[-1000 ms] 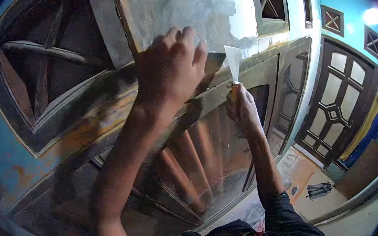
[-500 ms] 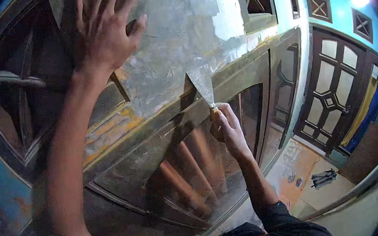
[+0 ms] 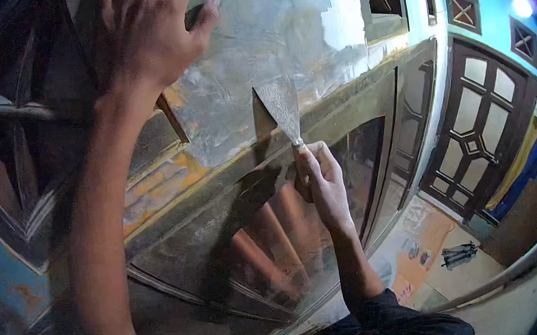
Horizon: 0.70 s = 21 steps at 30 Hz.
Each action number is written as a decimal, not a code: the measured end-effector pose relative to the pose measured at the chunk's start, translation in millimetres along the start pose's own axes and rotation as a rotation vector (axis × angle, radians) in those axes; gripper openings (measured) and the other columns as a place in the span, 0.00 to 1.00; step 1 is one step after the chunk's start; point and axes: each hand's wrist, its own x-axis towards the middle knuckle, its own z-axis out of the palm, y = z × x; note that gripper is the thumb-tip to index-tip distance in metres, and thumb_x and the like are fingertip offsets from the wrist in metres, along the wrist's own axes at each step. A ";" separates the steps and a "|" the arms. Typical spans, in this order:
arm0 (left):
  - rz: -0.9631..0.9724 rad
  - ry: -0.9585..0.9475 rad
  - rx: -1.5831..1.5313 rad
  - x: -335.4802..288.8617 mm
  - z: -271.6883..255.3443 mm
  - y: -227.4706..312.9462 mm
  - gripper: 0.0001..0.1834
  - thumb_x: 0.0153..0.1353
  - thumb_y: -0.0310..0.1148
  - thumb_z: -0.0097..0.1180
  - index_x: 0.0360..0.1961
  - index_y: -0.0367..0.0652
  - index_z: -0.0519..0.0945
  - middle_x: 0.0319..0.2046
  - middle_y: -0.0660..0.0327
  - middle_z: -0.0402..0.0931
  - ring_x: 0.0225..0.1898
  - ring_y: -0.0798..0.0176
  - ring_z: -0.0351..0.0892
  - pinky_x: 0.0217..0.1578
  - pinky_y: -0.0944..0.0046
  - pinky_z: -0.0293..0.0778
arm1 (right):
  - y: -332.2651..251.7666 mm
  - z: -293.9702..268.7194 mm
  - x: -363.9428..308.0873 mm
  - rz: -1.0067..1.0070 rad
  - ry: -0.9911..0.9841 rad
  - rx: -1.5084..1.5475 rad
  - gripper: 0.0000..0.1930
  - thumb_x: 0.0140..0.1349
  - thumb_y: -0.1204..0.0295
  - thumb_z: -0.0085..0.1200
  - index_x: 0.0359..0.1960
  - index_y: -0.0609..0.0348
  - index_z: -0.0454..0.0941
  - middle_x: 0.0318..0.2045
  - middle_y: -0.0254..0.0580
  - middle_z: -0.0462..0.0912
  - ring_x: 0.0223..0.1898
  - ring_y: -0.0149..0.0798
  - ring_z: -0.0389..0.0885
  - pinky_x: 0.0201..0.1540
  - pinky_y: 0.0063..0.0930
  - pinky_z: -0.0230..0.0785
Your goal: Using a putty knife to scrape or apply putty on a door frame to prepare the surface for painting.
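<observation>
Our left hand (image 3: pixel 158 44) had swung toward eleven o'clock, its visible fingers spread apart. Just off centre toward three, our right hand (image 3: pixel 323 178) clamped its fingers on the putty knife (image 3: pixel 283 107); its blade, at twelve, had shifted toward nine, apparently meeting a different stretch of grey-patched wall (image 3: pixel 253 37).

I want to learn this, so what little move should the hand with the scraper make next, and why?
Perhaps gently slide the scraper along the grey wall: the right hand grips it, wide end up by that wall, whose surface looks patchy.
</observation>
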 end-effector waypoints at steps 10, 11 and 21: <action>-0.056 -0.074 0.043 0.0 -4.9 6.5 0.29 0.55 0.43 0.54 0.58 0.44 0.73 0.66 0.49 0.58 0.71 0.50 0.49 0.71 0.42 0.35 | 4.5 3.1 -13.8 0.027 -0.009 -0.057 0.11 0.71 0.66 0.47 0.35 0.61 0.71 0.25 0.28 0.68 0.28 0.20 0.63 0.31 0.16 0.58; -0.069 -0.071 0.022 2.0 -8.1 8.3 0.29 0.55 0.43 0.54 0.58 0.44 0.73 0.66 0.49 0.58 0.71 0.50 0.48 0.71 0.42 0.35 | -7.5 6.0 -8.2 0.035 -0.012 -0.118 0.11 0.72 0.66 0.46 0.35 0.61 0.71 0.25 0.27 0.67 0.29 0.20 0.61 0.31 0.16 0.57; -0.007 0.004 0.060 -1.8 -0.8 2.3 0.30 0.55 0.42 0.54 0.59 0.44 0.71 0.66 0.51 0.60 0.70 0.53 0.51 0.71 0.43 0.35 | 4.2 4.1 -22.1 0.032 -0.054 -0.140 0.12 0.72 0.66 0.46 0.37 0.65 0.72 0.25 0.29 0.71 0.30 0.20 0.68 0.32 0.17 0.61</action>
